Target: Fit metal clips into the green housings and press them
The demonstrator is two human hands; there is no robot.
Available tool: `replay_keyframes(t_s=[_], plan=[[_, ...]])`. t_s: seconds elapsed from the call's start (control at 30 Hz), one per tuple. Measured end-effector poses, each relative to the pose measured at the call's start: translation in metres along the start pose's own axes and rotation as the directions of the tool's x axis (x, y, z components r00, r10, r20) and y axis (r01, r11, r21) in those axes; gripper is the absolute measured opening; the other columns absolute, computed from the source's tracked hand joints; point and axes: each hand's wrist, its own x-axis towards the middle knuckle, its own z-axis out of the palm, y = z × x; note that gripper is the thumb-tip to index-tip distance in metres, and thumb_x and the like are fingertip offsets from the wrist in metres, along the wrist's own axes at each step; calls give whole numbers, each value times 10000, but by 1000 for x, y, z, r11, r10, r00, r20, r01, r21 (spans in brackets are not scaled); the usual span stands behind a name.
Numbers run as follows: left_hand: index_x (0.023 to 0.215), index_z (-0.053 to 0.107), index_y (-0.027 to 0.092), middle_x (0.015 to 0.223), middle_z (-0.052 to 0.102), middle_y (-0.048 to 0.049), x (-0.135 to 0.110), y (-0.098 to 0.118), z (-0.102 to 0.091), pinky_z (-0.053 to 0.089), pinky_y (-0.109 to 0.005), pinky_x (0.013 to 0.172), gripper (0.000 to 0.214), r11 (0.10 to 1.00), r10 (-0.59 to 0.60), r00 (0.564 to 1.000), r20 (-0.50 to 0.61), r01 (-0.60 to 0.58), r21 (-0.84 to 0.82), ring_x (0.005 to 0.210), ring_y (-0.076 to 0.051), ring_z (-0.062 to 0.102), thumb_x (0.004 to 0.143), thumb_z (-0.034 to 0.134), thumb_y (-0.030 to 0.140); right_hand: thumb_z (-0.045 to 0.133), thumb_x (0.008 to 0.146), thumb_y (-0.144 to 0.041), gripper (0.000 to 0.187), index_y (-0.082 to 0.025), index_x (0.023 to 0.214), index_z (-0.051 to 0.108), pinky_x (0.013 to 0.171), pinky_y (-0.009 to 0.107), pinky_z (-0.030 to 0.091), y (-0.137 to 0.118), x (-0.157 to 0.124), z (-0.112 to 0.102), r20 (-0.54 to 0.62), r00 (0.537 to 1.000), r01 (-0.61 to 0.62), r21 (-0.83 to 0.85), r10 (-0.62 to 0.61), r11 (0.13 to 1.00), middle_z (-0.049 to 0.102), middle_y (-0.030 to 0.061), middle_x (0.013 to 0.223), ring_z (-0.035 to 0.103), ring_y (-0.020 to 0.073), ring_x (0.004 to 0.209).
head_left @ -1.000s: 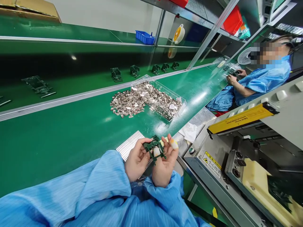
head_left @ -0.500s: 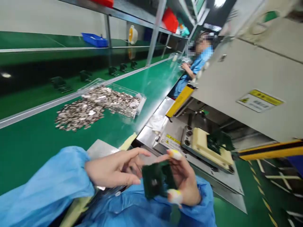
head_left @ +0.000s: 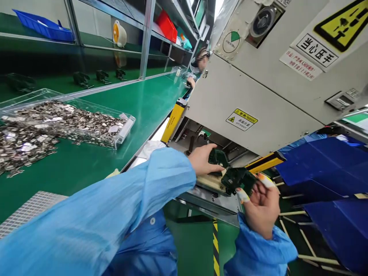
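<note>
My left hand [head_left: 202, 159] reaches into the opening of a grey press machine [head_left: 258, 88] and pinches a dark green part [head_left: 217, 157] that sits on the cream fixture block [head_left: 211, 182]. My right hand [head_left: 260, 203], with taped fingertips, grips a second dark green part [head_left: 237, 179] just right of the fixture, at the machine's front edge. Both arms wear light blue sleeves.
A clear tray [head_left: 126, 124] and a loose heap of small silver metal pieces [head_left: 25, 140] lie on the green bench at left. Yellow light-curtain bars [head_left: 171, 122] flank the press opening. Blue bins [head_left: 330, 168] stand at right. A co-worker's hand [head_left: 190, 81] works far back.
The view has swung right to the press. My left hand let go near my lap and reached onto the part in the fixture; my right hand carried its green part up to the machine.
</note>
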Motion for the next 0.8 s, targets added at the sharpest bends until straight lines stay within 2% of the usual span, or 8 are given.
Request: replay_keyframes(t_s=[0.13,0.23,0.33,0.47,0.6,0.7,0.77,0.8], plan=[[1267,555,121,1070,679,-133,-31,-10,-45,523,-451,939,695,964,-105,981,-163,61,-259,976,-267,659,661,823,330,827,656,-329,639,-227,1216,536,1063,513,445,16,24,21,204,978,-67,71,51,995,614,115,1233,599,293,1174],[1192,585,160,994,677,-74,-79,-23,-91,546,-426,890,622,941,-179,981,-78,147,-306,914,-228,664,643,838,307,822,671,-349,613,-241,1208,547,1059,486,455,20,39,41,395,915,-132,104,81,986,641,96,1204,612,278,1155],[1142,610,197,1024,687,-67,-133,-35,-124,553,-427,891,557,913,-307,950,57,311,-263,971,-256,669,644,839,293,840,652,-352,615,-237,1188,561,1050,466,464,23,49,51,495,866,-144,124,65,982,650,90,1192,601,276,1170],[1132,634,233,1123,681,-86,-181,-54,-130,501,-468,1000,547,842,-450,883,132,469,-268,1117,-303,642,629,847,254,794,717,-396,614,-230,1245,528,1066,466,440,27,49,51,534,842,-128,66,73,989,616,104,1271,576,281,1215],[1129,653,234,1263,606,-101,-184,-76,-111,416,-494,1084,593,836,-440,891,111,452,-310,1241,-306,558,580,875,258,705,794,-454,706,-239,1403,419,1130,489,341,25,38,41,559,828,25,-127,51,992,522,101,1410,482,295,1315],[1118,658,234,1317,570,-93,-172,-93,-99,400,-494,1089,624,847,-392,910,138,415,-332,1280,-304,517,540,891,266,613,823,-538,738,-213,1448,392,1128,522,323,29,20,18,418,906,87,-338,67,937,458,115,1467,427,332,1353],[1108,658,232,1286,591,-81,-167,-101,-96,377,-496,1101,632,852,-373,912,169,409,-326,1273,-297,521,523,893,266,527,839,-591,712,-162,1402,457,1061,556,390,45,2,-7,139,980,-57,-481,140,875,522,166,1393,484,371,1297],[1103,659,229,1258,608,-75,-165,-103,-96,361,-493,1110,631,852,-369,912,178,409,-327,1260,-290,532,518,892,260,511,831,-606,693,-140,1344,517,1017,570,423,57,-8,-21,-11,980,-175,-536,201,826,592,194,1293,538,394,1233]])
